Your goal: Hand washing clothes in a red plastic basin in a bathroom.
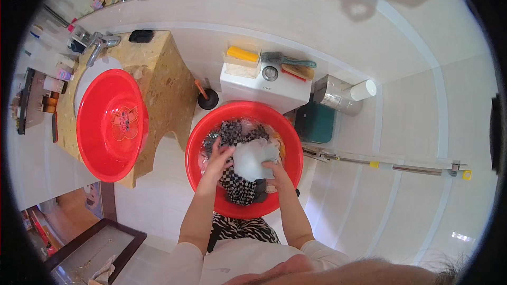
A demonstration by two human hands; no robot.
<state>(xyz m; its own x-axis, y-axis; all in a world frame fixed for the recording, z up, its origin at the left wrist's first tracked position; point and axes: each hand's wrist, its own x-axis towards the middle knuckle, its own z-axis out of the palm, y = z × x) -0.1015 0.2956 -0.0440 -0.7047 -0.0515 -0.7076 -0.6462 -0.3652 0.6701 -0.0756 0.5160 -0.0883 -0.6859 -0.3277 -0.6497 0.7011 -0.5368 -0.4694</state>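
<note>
A wide red basin point(193, 166) in front of me holds wet clothes, among them a black-and-white checked cloth point(238, 189). Above the clothes is a smooth, pale white piece of cloth point(250, 159) with a rounded outline; its exact kind does not show. My right hand point(279, 175) pinches its lower right edge between thumb and fingers. At its left side my left hand point(216, 162) is open, fingers spread and curved, close to the cloth's edge. Some grey and yellowish fabric lies around the checked cloth, partly hidden by my hands and the white cloth.
A second red basin point(91, 142) rests tilted over the sink on the stone counter point(163, 68). Beyond my basin stand a plunger point(208, 99) and a white toilet tank point(266, 94) with brushes point(296, 69) on top. A green bin point(320, 122) and a metal rail point(391, 166) are at the right.
</note>
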